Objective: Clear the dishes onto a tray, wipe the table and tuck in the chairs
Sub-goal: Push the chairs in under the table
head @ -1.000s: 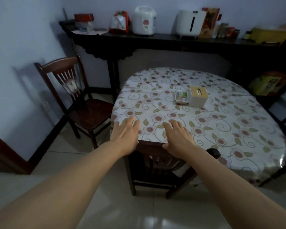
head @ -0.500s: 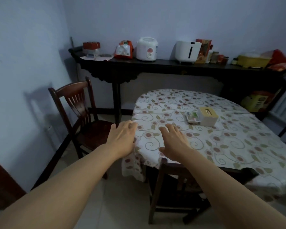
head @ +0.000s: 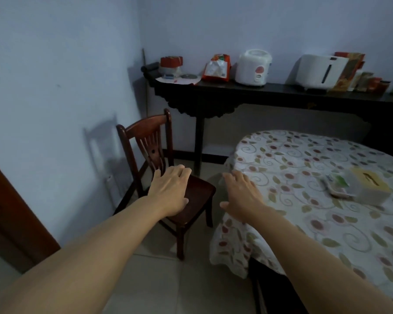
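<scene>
**Both hands empty, one chair not yet tucked in**

Your left hand (head: 170,192) hangs open and flat, fingers loosely spread, holding nothing, in front of the seat of the dark wooden chair (head: 156,168); whether it touches the seat cannot be told. Your right hand (head: 242,197) is equally open and empty, over the near corner of the floral tablecloth (head: 304,223).

That chair stands out from the round table (head: 227,250), beside the wall, seat turned toward the table edge. Another dark chair back (head: 270,288) shows low at the table's near side, seemingly already under.

Risks, as judgements: the chair's legs sit on smooth floor tiles (head: 191,291), so a push high on the backrest could tip or skid it. Shoving it in fast may catch the hanging cloth and drag it, along with the tissue box (head: 370,189) and the small tray (head: 334,186) beside it.

No writing is legible. The rice cooker (head: 252,68) on the sideboard (head: 281,91) carries a red round label, unreadable here; the packets are too blurred.
</scene>
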A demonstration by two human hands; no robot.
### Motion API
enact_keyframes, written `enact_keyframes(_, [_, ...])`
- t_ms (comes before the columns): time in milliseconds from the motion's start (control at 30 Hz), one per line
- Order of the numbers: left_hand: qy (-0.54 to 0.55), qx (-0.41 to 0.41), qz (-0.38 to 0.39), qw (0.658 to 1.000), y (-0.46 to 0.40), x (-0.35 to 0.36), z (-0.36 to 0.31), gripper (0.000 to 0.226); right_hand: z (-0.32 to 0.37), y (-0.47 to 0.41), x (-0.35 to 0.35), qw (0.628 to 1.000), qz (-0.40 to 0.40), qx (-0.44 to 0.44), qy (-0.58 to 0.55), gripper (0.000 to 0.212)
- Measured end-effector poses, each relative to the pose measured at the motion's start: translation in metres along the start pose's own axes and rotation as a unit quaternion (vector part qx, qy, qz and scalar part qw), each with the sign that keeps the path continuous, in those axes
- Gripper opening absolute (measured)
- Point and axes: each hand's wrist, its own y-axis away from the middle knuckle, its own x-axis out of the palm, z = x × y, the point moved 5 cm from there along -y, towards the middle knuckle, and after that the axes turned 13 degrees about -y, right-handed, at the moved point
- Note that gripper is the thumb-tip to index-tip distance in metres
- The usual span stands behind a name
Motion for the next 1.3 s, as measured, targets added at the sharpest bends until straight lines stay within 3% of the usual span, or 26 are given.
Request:
enact_keyframes(367, [-0.004,-0.050,0.027,0.998,-0.101,0.068,0.176,0.081,0.101,-0.194,0.070,0.999,0.019,-0.039,-0.032,0.081])
enact_keyframes(767, [-0.031,0.038,0.060,0.997,-0.250,0.142,0.359,0.087,0.196,-0.362,0.141,0.997,-0.007,0.046,-0.060,0.079])
enact_keyframes(1067, [-0.050,0.075,0.042,0.995,-0.373,0.183,0.439,0.065,0.212,-0.481,0.169,0.991,-0.026,0.090,-0.095,0.071])
enact_keyframes(1300, [-0.050,0.099,0.111,0.988,-0.443,0.219,0.465,0.082,0.223,-0.575,0.201,0.979,-0.007,0.100,-0.178,0.063])
